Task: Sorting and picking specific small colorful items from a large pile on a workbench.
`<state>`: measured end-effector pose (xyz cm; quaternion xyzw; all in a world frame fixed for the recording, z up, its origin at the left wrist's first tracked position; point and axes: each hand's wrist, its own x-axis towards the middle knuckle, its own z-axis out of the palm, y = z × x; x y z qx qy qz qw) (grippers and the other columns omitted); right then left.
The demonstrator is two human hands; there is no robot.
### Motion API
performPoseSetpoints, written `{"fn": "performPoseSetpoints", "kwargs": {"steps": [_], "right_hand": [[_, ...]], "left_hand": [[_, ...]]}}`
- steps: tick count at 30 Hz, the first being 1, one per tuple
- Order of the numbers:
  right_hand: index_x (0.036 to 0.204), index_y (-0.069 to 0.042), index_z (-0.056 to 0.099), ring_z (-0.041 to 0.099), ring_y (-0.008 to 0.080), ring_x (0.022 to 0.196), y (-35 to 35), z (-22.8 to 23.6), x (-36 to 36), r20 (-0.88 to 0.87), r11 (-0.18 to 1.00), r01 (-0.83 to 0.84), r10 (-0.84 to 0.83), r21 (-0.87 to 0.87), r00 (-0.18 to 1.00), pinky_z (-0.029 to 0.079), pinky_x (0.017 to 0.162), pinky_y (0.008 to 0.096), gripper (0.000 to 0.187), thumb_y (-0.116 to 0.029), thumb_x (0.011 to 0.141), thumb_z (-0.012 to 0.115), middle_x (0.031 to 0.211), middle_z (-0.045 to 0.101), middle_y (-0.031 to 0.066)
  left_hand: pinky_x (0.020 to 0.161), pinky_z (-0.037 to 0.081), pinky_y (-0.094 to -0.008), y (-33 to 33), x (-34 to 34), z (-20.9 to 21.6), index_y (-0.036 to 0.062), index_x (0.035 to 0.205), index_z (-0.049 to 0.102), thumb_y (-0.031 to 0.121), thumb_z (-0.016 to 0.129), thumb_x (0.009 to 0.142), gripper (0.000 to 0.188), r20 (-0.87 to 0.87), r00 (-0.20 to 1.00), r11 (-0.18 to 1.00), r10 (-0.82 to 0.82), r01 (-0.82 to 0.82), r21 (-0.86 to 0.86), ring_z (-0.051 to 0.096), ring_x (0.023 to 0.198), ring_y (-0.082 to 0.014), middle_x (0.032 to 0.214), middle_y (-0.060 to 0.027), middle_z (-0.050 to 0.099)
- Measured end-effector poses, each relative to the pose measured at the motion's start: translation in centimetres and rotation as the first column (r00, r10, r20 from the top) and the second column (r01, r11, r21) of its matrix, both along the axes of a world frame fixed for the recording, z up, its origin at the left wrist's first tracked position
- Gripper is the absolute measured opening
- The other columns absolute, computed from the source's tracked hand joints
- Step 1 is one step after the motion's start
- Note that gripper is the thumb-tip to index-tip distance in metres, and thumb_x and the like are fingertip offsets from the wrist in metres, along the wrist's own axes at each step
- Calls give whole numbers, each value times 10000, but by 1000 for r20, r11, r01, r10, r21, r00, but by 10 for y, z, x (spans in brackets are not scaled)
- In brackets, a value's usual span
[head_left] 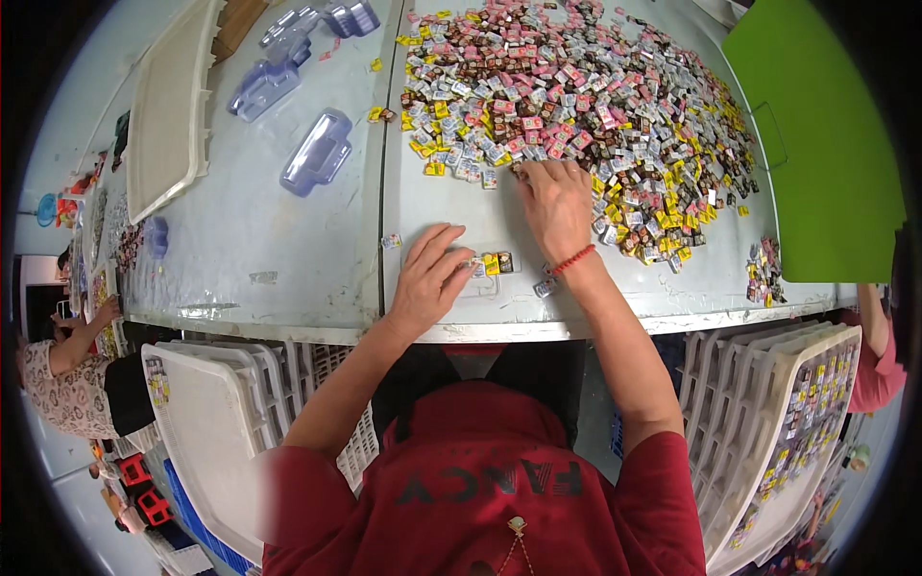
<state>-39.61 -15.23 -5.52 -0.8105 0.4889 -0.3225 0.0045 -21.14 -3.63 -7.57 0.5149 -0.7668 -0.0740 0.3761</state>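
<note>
A large heap of tiny candy-sized packs [538,96] in pink, brown, yellow and white spreads over the far table. My right hand [559,206], a red cord bracelet on its wrist, reaches to the heap's near edge. Its fingers are bent down close together, and whatever lies under the fingertips is hidden. My left hand [429,280] rests lower on the table with fingers apart. Its fingertips touch the left end of a short row of packs [495,263], which includes a yellow and a dark one. A loose pack [545,287] lies near my right wrist, another [391,241] left of my left hand.
Clear plastic trays [317,152] and a white crate [173,106] lie at the left. A green board [816,144] stands at the right. Stacked white crates [206,394] flank me below the table edge, more [768,403] on the right. Other people work at both sides.
</note>
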Motion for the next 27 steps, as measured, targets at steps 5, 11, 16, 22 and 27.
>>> {"fn": "performPoseSetpoints", "kwargs": {"steps": [5, 11, 16, 22, 27], "right_hand": [[926, -77, 646, 573, 271, 894, -13, -29, 8, -155, 999, 49, -49, 0, 987, 416, 804, 395, 140, -162, 814, 652, 906, 628, 83], [930, -65, 644, 588, 275, 845, -3, -5, 14, -81, 999, 39, -38, 10, 996, 422, 774, 393, 134, -143, 821, 656, 890, 628, 101], [929, -48, 634, 597, 312, 797, -5, -4, 36, -58, 997, -53, 56, 51, 997, 464, 715, 417, 155, -134, 803, 662, 832, 611, 125], [904, -43, 640, 602, 322, 784, -2, -21, 26, -40, 996, -28, 31, 80, 999, 475, 713, 413, 116, -138, 839, 628, 820, 613, 140], [877, -43, 645, 613, 354, 744, -2, -8, 9, -15, 970, -121, 127, 209, 992, 492, 674, 435, 105, -142, 852, 621, 819, 634, 155]], "left_hand": [[947, 437, -386, 1, 6, -2, 21, 951, 648, 59, 693, 793, 169, -38, 999, 1000, 7, -6, 13, 525, 1159, -316, 1196, -135, 584], [920, 456, -403, -15, 16, 0, 10, 940, 652, 11, 673, 785, 156, -104, 994, 999, 33, -35, -18, 572, 1085, -343, 1114, -139, 628], [851, 477, -382, -25, 22, 7, 5, 917, 641, 35, 657, 812, 111, -101, 992, 996, 73, -79, -53, 585, 1007, -315, 1050, -118, 634], [865, 470, -386, -2, 22, -4, 4, 945, 640, 34, 656, 810, 138, -100, 992, 997, 75, -77, -23, 586, 1015, -310, 1057, -119, 632], [863, 483, -382, 1, 21, -4, -1, 929, 648, -16, 677, 774, 159, -129, 988, 996, 87, -88, 3, 596, 1020, -329, 1053, -133, 643]]}}
